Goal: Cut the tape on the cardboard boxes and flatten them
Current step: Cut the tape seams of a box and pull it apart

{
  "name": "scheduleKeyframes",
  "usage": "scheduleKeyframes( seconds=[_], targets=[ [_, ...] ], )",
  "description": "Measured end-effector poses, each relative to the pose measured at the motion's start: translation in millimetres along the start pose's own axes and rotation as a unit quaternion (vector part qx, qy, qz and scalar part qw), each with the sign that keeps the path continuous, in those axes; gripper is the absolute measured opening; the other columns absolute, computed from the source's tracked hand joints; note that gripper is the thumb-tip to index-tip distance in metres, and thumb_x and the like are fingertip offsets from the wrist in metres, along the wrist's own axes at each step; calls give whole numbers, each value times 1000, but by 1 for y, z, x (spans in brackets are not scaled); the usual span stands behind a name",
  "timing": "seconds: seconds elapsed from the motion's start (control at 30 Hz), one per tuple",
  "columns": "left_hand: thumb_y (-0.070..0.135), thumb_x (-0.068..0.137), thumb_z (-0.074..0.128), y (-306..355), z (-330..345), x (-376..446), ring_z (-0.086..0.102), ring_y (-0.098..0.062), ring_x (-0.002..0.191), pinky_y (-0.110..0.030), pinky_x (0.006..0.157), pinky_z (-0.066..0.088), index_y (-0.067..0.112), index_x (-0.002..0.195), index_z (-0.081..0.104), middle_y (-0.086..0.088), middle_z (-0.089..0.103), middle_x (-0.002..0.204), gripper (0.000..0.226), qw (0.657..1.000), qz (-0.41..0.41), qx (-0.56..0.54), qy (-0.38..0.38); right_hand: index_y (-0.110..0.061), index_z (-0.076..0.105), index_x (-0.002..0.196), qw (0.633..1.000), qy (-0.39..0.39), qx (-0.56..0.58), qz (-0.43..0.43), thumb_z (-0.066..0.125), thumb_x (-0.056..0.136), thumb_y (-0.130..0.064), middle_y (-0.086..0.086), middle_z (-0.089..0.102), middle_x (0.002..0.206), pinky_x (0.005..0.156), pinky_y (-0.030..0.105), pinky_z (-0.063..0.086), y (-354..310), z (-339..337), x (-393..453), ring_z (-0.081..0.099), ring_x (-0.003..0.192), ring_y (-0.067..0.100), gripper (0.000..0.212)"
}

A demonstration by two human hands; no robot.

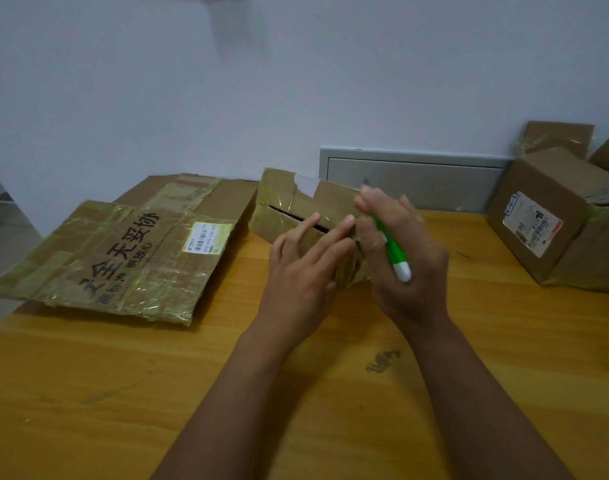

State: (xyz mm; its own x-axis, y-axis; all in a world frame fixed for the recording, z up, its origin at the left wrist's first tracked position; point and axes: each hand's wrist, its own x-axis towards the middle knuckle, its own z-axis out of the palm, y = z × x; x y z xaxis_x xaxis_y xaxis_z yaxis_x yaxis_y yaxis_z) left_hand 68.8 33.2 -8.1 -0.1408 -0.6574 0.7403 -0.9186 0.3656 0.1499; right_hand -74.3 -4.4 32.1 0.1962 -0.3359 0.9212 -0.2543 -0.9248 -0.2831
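Both hands work at the small taped box (296, 206), which lies just beyond our fingers on the wooden table (88, 393). Our left hand (303, 271) rests straight fingers along the box's slit seam. Our right hand (400, 258) grips the green-and-white cutter (393, 251) at the box's right end; the blade is hidden. Left of our left hand lie flattened boxes (116, 258). Well right of our right hand stands an upright labelled box (545, 220).
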Motion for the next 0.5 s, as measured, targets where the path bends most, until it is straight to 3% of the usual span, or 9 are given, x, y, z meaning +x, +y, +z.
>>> scheduleKeyframes(
  seconds=[0.07, 0.17, 0.23, 0.3, 0.4, 0.47, 0.5],
  targets=[
    [17, 87, 46, 1, 3, -1, 20, -36, 145, -58, 105, 30, 33, 136, 39, 0, 25, 158, 51, 1000, 10, 16, -1, -15, 55, 132, 997, -47, -52, 16, 50, 99, -25, -3, 56, 132, 111, 56, 32, 13, 5, -5, 51, 130, 25, 35],
    [8, 84, 56, -2, 5, -2, 10, -37, 147, -63, 110, 27, 39, 131, 43, -3, 14, 158, 58, 1000, -28, 3, -8, -11, 60, 128, 993, -47, -95, 49, 49, 99, -30, 4, 63, 129, 106, 53, 38, 25, 6, -17, 49, 131, 20, 36],
    [2, 79, 61, -1, 5, -3, 1, -33, 150, -61, 113, 25, 43, 130, 41, 0, 8, 160, 68, 993, -68, -86, -45, -10, 62, 126, 993, -33, -109, 40, 51, 98, -27, 5, 66, 124, 99, 46, 43, 25, 5, -20, 51, 127, 16, 35],
    [8, 75, 60, 4, 5, -4, 3, -26, 151, -47, 114, 32, 43, 126, 40, 3, 5, 160, 65, 969, -119, -216, -15, -10, 64, 123, 992, -28, -122, 32, 53, 97, -25, 4, 68, 120, 94, 43, 44, 23, 4, -23, 53, 123, 16, 32],
    [18, 85, 61, 8, 3, 4, 26, -11, 140, -17, 95, 43, 40, 132, 36, 6, 10, 157, 58, 903, -280, -295, 139, -11, 65, 122, 991, -34, -124, 32, 52, 98, -26, 3, 69, 116, 87, 46, 49, 21, 3, -30, 58, 117, 17, 32],
    [25, 91, 67, 0, 1, 9, 39, -10, 130, -11, 84, 45, 33, 147, 25, 4, 17, 157, 71, 822, -424, -346, 158, -10, 65, 121, 992, -38, -118, 28, 52, 98, -25, 3, 70, 116, 84, 46, 50, 19, 3, -34, 61, 114, 17, 30],
    [30, 91, 69, -7, 3, 9, 43, -12, 130, -15, 87, 46, 32, 152, 17, 2, 22, 157, 80, 784, -471, -376, 145, -10, 65, 121, 993, -38, -113, 25, 52, 98, -24, 3, 70, 115, 83, 47, 50, 18, 4, -36, 62, 113, 18, 29]
  ],
)
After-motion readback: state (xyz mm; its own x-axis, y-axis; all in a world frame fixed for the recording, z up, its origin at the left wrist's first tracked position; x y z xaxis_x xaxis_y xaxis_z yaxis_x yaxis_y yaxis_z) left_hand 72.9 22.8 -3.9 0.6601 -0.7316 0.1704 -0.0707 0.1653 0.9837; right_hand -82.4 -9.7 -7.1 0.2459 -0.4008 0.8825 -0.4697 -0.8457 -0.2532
